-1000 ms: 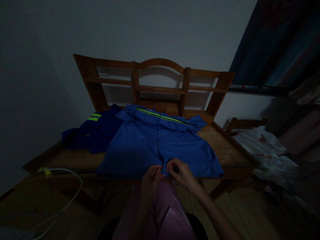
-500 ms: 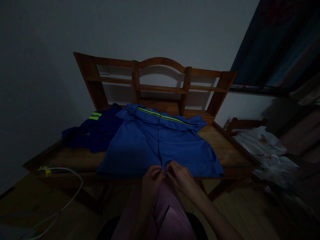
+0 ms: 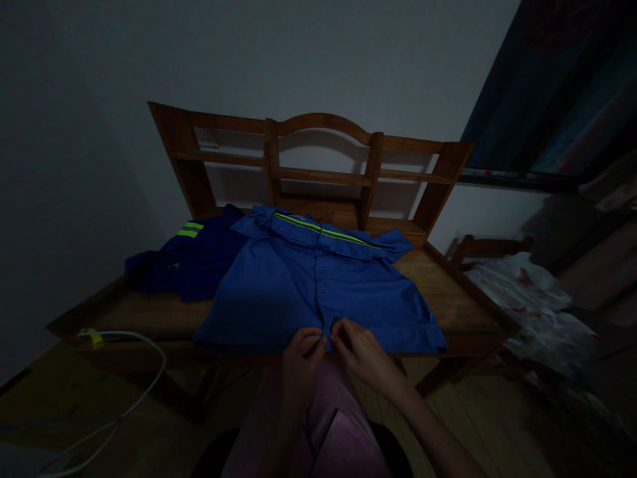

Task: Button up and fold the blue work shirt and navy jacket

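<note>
A blue work shirt (image 3: 279, 285) with a thin yellow-green stripe lies spread on the wooden desk (image 3: 462, 302), its buttoned front facing up and its hem at the near edge. At the bottom of the front placket, my left hand (image 3: 302, 353) pinches the cloth between thumb and fingers. Close beside it, my right hand (image 3: 359, 348) also pinches the placket's lower end. Whatever small part sits between the fingertips is hidden. Several buttons show along the placket above my hands.
A darker blue garment (image 3: 199, 262) with a yellow-green band lies left of the shirt. Behind stands a wooden shelf rack (image 3: 321, 176) against the wall. A white cable (image 3: 154, 385) loops off the desk's left front. White plastic bags (image 3: 527, 299) sit by a chair at right.
Both hands stay at the shirt's hem, with only slight movement of the fingers. The shirt and the other garment lie as before; the view has shifted very slightly.
</note>
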Action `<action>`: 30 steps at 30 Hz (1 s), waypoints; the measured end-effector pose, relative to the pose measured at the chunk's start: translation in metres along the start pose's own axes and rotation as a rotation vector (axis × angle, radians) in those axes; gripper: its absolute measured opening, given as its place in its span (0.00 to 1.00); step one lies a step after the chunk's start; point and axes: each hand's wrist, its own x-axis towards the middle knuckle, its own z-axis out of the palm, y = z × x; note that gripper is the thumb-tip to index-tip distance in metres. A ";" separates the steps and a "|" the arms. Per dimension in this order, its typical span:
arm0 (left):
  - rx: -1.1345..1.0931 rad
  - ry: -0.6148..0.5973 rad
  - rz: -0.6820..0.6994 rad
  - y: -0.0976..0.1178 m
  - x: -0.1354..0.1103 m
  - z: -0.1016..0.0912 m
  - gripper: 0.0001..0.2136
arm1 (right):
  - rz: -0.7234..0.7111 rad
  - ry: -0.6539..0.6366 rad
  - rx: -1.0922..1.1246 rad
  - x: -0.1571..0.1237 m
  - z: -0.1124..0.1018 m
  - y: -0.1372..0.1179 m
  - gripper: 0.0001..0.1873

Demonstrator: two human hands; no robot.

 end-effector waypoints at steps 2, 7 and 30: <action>-0.008 0.000 0.009 0.001 -0.001 0.002 0.08 | 0.004 -0.005 -0.033 0.001 -0.001 -0.002 0.05; -0.054 -0.064 -0.014 -0.001 -0.001 0.004 0.11 | -0.002 -0.007 -0.027 0.004 -0.004 -0.002 0.05; 0.750 0.299 0.310 0.021 0.021 -0.081 0.14 | 0.214 0.288 -0.006 0.013 -0.079 0.046 0.19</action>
